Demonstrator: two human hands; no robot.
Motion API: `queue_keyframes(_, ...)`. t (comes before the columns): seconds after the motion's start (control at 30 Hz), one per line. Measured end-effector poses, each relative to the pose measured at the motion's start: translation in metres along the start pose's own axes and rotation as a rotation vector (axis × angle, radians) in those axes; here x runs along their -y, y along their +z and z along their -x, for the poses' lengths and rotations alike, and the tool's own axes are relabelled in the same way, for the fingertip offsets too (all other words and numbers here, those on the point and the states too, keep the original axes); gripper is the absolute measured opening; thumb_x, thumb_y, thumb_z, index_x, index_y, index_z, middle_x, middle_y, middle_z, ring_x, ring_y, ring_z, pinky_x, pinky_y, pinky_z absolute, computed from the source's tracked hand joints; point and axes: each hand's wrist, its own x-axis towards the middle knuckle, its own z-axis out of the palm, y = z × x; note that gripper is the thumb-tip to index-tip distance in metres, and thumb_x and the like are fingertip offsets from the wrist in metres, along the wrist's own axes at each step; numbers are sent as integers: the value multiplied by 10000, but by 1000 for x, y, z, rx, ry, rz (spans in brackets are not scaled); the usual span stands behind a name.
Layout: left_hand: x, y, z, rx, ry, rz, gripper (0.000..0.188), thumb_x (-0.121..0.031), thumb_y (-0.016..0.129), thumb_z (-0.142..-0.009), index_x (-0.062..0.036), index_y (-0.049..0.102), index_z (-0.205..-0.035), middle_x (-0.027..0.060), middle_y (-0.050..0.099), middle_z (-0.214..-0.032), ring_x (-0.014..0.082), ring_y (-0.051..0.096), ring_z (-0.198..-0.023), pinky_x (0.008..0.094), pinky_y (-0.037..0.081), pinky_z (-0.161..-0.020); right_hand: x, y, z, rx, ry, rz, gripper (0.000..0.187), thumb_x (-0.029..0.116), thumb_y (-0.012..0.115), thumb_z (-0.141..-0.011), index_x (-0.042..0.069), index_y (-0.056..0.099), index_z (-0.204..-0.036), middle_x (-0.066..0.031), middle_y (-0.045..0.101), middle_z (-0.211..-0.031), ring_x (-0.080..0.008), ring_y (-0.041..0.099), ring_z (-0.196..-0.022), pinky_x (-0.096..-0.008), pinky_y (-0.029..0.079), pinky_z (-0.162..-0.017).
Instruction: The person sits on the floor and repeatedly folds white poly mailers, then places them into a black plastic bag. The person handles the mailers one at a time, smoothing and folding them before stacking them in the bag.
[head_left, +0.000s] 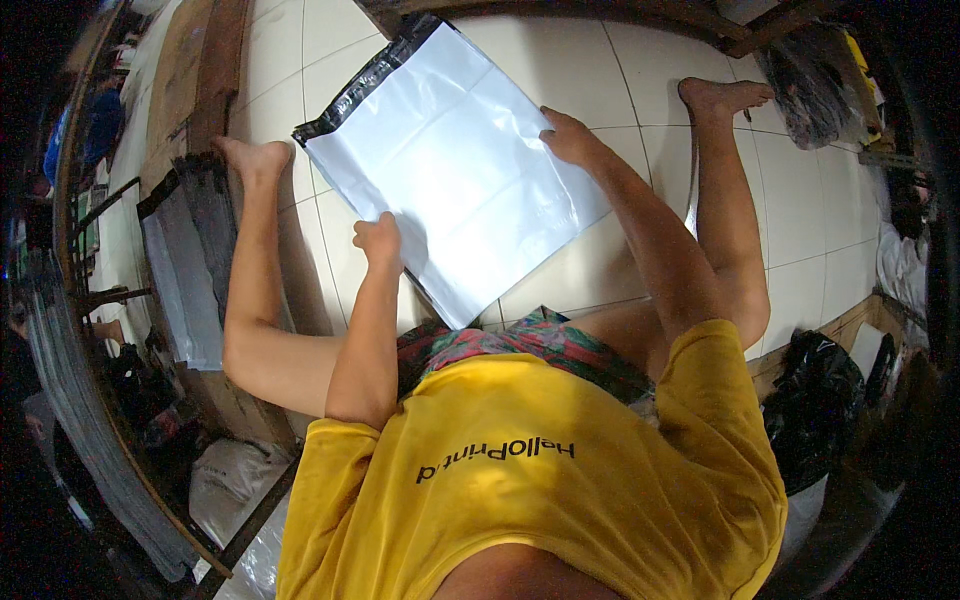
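A large white plastic mailing bag [470,170] with a black strip along its far left end lies tilted between my spread legs, above the tiles. My left hand [379,241] is closed on the near left long edge of the bag, thumb on top. On the opposite edge, at the right, my right hand [570,137] grips the bag, its fingers partly hidden beneath the plastic. Faint creases run across the white surface, and a dark underside shows along the lower left edge.
White floor tiles [590,270] lie around me. A stack of grey-white bags [185,265] rests beside my left leg, near wooden boards [195,70]. Clear plastic wrapping [815,90] sits past my right foot, and a black plastic bag [815,400] stands at the right.
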Motion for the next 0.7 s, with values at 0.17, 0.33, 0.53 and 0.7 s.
queue_keyframes(0.17, 27, -9, -34, 229, -60, 527, 596, -132, 601, -845, 121, 384, -1338, 268, 529, -1245, 367, 613, -1056, 477, 534, -912, -16, 3, -14, 55, -65, -63, 577, 181, 573, -874, -4, 510, -1418, -245, 542, -1422, -386, 550, -1290, -428, 406, -1137)
queue_keyframes(0.33, 12, -8, -1, 422, -185, 758, 378, -83, 563, -904, 91, 512, -1235, 202, 627, -1142, 336, 651, -991, 467, 542, -925, -6, -33, -39, 132, -156, 111, 540, 146, 589, -818, 49, 597, -1349, -208, 597, -1372, -377, 566, -1265, -441, 420, -1120)
queue_keyframes(0.53, -1, 26, 110, 417, -444, 978, 286, -127, 589, -970, 28, 568, -1209, 129, 659, -1072, 272, 656, -976, 415, 557, -829, 35, -92, -94, 208, -283, 250, 488, 104, 601, -871, 66, 607, -1357, -191, 636, -1325, -338, 615, -1201, -429, 475, -1051)
queue_keyframes(0.7, 25, 36, 107, 513, -534, 765, 319, -188, 553, -996, 47, 550, -1212, 161, 624, -1116, 321, 614, -1012, 433, 529, -888, 26, -77, -103, 284, -196, 425, 480, 98, 555, -910, 71, 571, -1389, -206, 603, -1348, -348, 569, -1249, -450, 458, -1076)
